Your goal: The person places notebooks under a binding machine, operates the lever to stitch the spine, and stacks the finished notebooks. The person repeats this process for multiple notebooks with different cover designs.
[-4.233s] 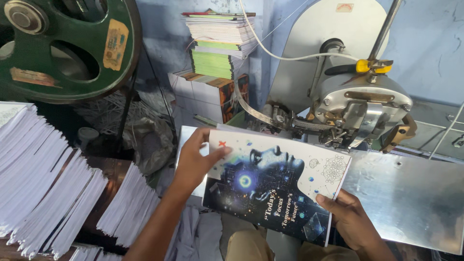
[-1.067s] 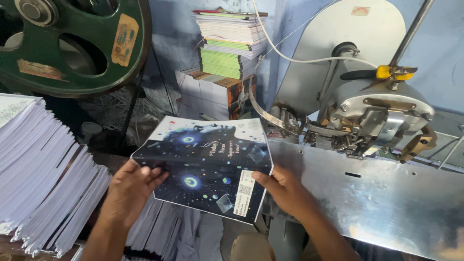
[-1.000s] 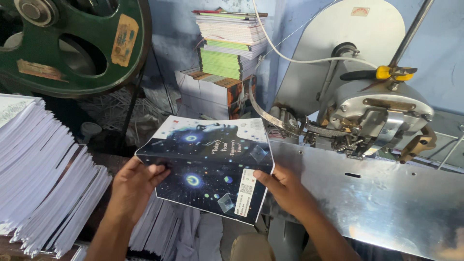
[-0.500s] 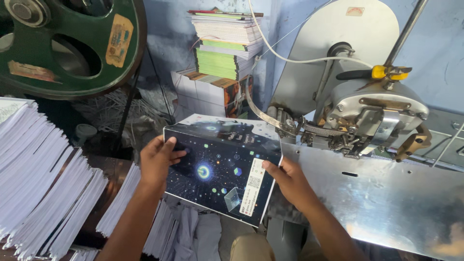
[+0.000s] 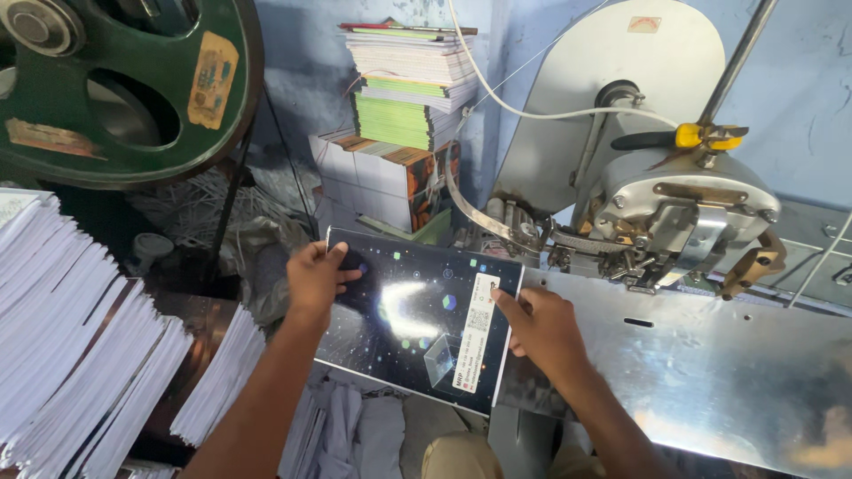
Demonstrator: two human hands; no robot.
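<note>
Booklet [image 5: 417, 324]: dark, glossy starfield cover with a white label strip near its right edge; you hold it flat between both hands, its right edge just at the near end of the steel plate [image 5: 710, 381].
Left hand [image 5: 317, 277]: closed on the booklet's upper left corner, thumb on the cover, fingers underneath and hidden.
Right hand [image 5: 543, 326]: pressed on the right edge beside the label strip, fingers spread over cover and plate edge; how much it grips from below, you cannot tell.
Risk, slip: the cover is shiny and glares; a light pinch at one corner may let it slide or skew, in my judgement.
Risk, loose sheets: folded white paper stacks [image 5: 80, 355] lie near your left elbow; a sweep of the forearm could knock them.
Risk, pinch: the stitching head [image 5: 683, 217] sits just beyond your right hand; fingers on the plate edge are near its metal parts.
Risk, snag: a white cable [image 5: 550, 111] hangs over the head.
Far: green flywheel [image 5: 115, 84] at upper left; stacked books [image 5: 404, 115] against the blue wall, well apart from the hands.
</note>
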